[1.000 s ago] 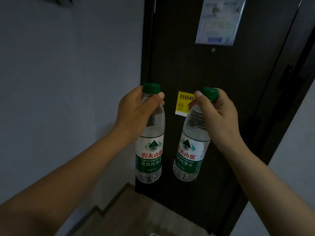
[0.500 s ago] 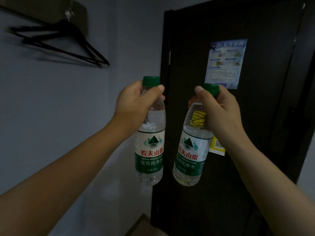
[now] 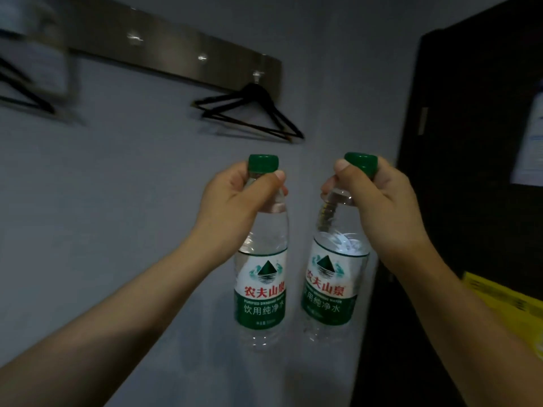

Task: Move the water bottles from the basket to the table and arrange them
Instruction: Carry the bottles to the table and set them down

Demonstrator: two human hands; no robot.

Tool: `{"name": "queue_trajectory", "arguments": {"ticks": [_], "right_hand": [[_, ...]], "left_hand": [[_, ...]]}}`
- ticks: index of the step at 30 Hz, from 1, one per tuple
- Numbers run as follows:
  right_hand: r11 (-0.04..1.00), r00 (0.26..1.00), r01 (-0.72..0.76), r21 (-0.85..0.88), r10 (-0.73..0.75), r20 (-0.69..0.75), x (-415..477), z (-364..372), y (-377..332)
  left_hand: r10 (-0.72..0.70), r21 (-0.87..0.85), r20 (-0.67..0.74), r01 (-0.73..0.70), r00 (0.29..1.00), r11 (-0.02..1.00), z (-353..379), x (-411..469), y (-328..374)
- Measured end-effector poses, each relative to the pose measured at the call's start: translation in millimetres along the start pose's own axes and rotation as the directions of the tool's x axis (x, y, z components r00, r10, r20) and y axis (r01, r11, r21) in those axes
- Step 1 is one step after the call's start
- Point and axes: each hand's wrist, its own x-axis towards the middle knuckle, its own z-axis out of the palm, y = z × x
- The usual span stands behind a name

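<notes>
The person's left grip point(image 3: 235, 207) is curled round the neck of the left water bottle point(image 3: 261, 289), with the thumb across the front just under its green cap point(image 3: 263, 163). The right grip point(image 3: 379, 201) is clamped the same way on the neck and cap of the right water bottle point(image 3: 332, 289). Both bottles hang in the air side by side and just apart, the left one upright and the right one slightly tilted, in front of the grey wall point(image 3: 102, 201).

They look full and sealed, so each is probably fairly heavy for a neck hold. The thin clear plastic would likely dent if squeezed at the label, and the smooth label film may be slippery. The neck under the cap seems the stiffer place to carry from, while a hold round the body would suit setting them down.

Neither the basket nor the worktop is in view. On the far wall a black clothes hanger point(image 3: 252, 113) hangs from a hook on a metal rail point(image 3: 176, 57). At the right stands a dark door point(image 3: 470, 171) with a blurred notice point(image 3: 531, 142) and a yellow sticker point(image 3: 499, 292). The room is dim.
</notes>
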Motion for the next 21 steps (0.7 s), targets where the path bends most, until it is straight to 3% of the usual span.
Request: {"name": "queue_trajectory", "arguments": {"ticks": [11,21], "right_hand": [[0.902,0.947,-0.059,0.428,-0.085,0.309,-8,105,2],[0.691,0.837,-0.161,0.705,-0.282,0.468,-66,237,-94]], "left_hand": [[0.080,0.407,-0.315,0.058,0.946,0.911,-80,-63,53],[0.236,0.638,-0.503,0.173,0.832,0.751,-187,-150,152]]}}
